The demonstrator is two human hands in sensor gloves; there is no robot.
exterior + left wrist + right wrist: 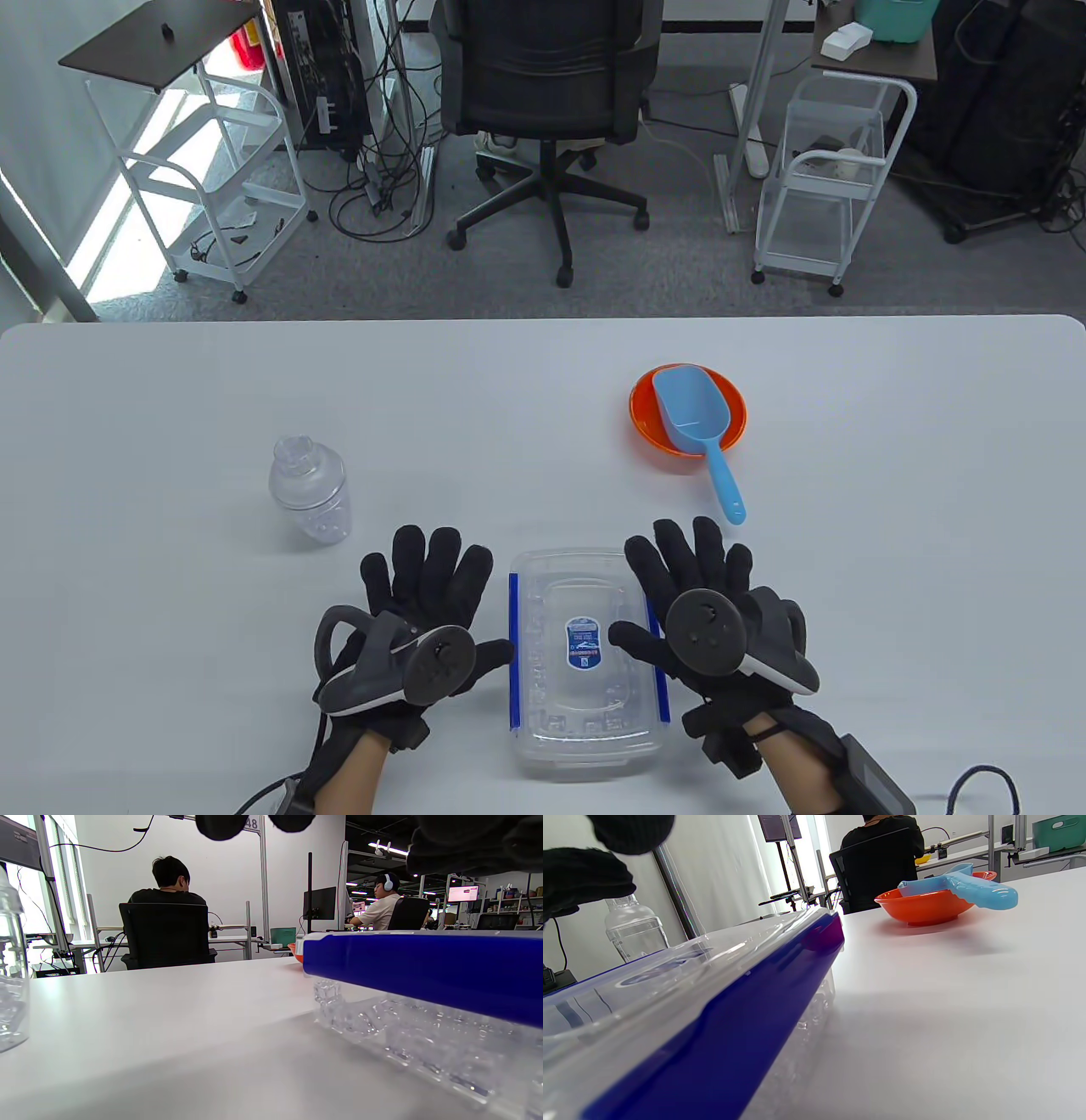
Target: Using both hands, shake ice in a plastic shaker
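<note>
My left hand (416,611) and right hand (704,603) lie flat with fingers spread, flanking a lidded clear container (585,662) — holding nothing. The clear plastic shaker (310,490) stands upright on the table (170,407), beyond my left fingertips — untouched.

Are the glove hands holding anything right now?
No. The left hand and right hand lie flat with fingers spread, either side of the clear ice box. Neither grips it.

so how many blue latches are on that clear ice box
2. One blue latch runs along the clear box's left side, beside the left hand; the other blue latch runs along its right side, partly covered by the right hand. The box's near and far ends show none.
</note>
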